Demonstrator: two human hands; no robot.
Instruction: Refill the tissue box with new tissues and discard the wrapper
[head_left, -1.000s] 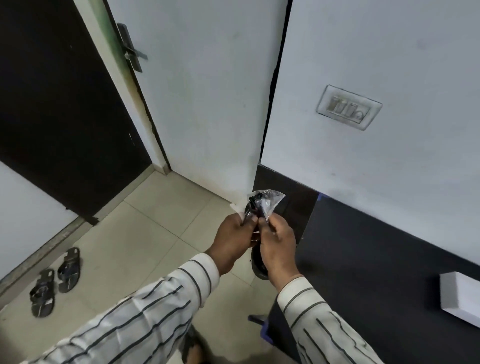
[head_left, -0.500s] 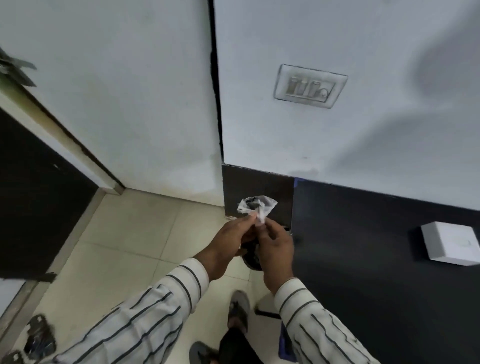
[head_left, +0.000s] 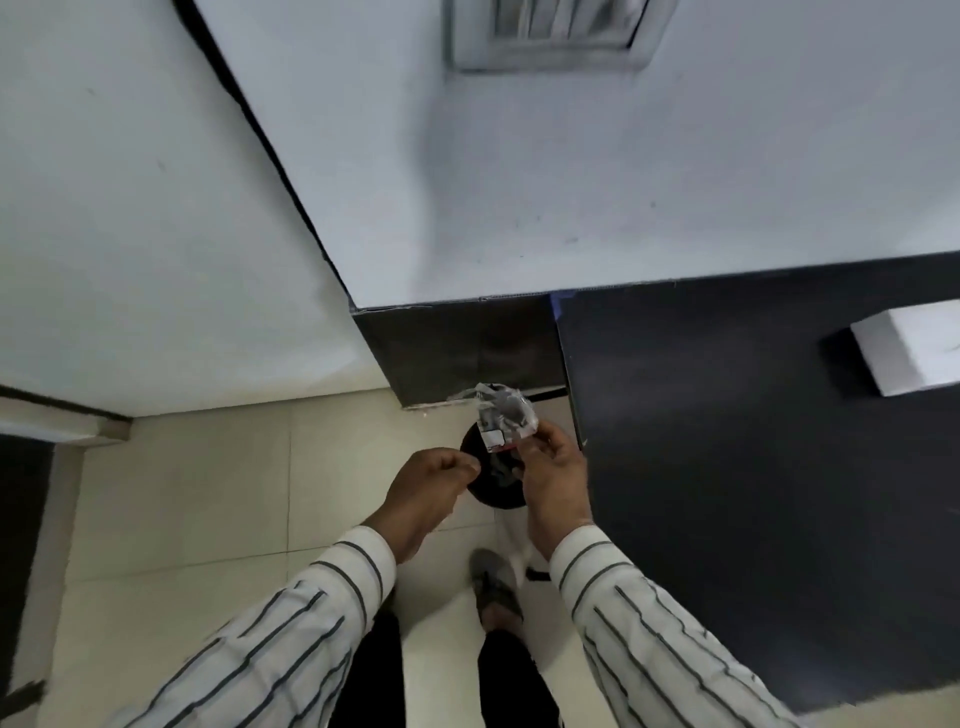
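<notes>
1. Head view: the right hand (head_left: 553, 470) pinched the crumpled clear wrapper (head_left: 501, 415) by its lower edge between thumb and fingers (head_left: 545, 434), directly above the round dark bin (head_left: 493, 467) on the tiled floor (head_left: 208, 493); the left hand (head_left: 428, 480), which a moment earlier had gripped the wrapper too, had let go and hung just beside it with its fingers curled loosely on nothing.
2. The camera had tipped downward since then, so the bin mouth sat in view beneath the wrapper; I judged the discard close, needing only a release.
3. A white box (head_left: 906, 348), possibly the tissue box, lay on the dark counter (head_left: 753, 493), well apart to the right; whether it was refilled could not be told.
</notes>
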